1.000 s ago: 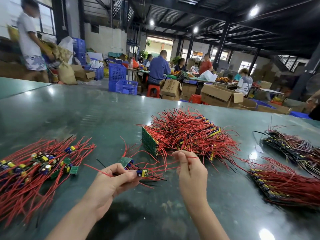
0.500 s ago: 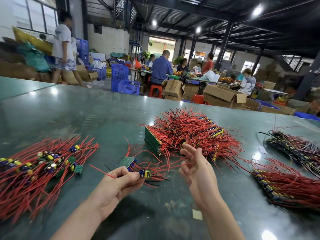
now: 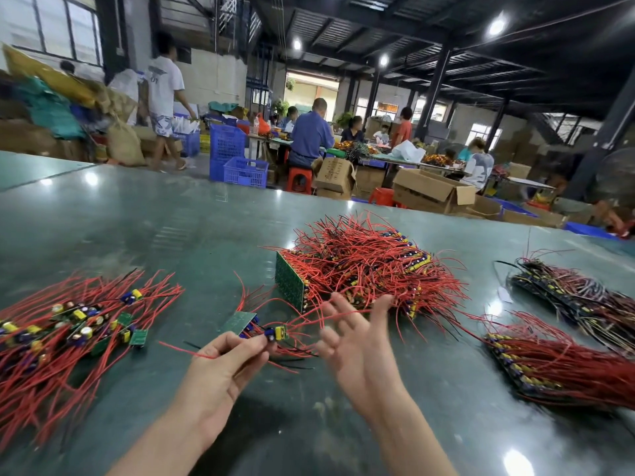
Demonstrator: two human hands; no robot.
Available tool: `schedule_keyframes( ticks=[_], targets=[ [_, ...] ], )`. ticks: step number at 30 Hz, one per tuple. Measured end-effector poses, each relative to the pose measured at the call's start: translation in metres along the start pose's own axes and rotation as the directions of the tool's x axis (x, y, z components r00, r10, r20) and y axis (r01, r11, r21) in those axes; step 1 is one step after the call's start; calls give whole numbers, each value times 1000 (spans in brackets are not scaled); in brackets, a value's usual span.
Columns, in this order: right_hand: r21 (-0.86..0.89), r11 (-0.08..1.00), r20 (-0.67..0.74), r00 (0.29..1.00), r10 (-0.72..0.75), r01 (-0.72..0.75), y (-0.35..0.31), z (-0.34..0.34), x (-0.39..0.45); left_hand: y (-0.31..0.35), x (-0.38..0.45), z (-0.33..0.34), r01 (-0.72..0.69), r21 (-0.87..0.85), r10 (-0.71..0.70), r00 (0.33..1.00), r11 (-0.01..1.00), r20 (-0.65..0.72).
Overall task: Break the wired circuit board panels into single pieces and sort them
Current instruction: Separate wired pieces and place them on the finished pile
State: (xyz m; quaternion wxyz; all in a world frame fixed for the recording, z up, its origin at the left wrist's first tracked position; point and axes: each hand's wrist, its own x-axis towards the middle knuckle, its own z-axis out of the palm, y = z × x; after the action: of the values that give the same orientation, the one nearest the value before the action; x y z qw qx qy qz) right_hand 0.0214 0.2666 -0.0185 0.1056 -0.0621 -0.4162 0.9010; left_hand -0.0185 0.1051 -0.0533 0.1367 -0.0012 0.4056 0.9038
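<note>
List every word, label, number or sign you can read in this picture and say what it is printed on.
None can be read.
Cardboard box by the red stool: dark print on its side, too blurred to read.
White T-shirt of the walking person: a grey mark on the back, too blurred to read.
Circuit boards on the table: any markings are too small to read.

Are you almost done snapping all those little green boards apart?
Not nearly. Done: a pile of single boards lies spread on the left of the table. In hand: the left hand pinches a small wired piece, while the right hand is open among its red wires. Left: the big heap of panels in the middle and two more bundles on the right.
</note>
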Motion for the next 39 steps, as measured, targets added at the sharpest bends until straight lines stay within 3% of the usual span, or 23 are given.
schedule_keyframes(
  ticks=[1,3,5,11,18,24,30,34,39],
  targets=[
    [-156,988,9,1000,-19,20,7,2,-2,-3,0,2,-14,-6,14,1000,1000,-12],
    [-517,845,69,991,-115,134,19,5,-6,-9,-2,5,-35,18,35,999,999,-16],
    [-650,729,118,976,-183,215,29,2,-7,-13,-3,6,-60,69,62,998,996,-19],
    [-644,727,97,968,-232,239,30,4,-12,-16,-6,3,-177,243,167,984,954,62],
    [-636,725,137,963,-232,265,32,8,-15,-9,-9,5,-151,320,137,988,935,69],
    [-593,771,164,972,-168,233,23,7,-14,-5,-6,4,-18,250,-3,997,968,84],
    [-554,806,134,978,-161,209,25,8,-13,0,-6,4,-94,295,67,993,951,100],
    [-534,813,1,962,-274,233,14,0,-5,5,2,-2,-125,206,124,992,970,18],
    [-526,826,-42,964,-262,201,14,-4,-3,11,4,-5,-155,137,158,987,978,-10]
  ],
)
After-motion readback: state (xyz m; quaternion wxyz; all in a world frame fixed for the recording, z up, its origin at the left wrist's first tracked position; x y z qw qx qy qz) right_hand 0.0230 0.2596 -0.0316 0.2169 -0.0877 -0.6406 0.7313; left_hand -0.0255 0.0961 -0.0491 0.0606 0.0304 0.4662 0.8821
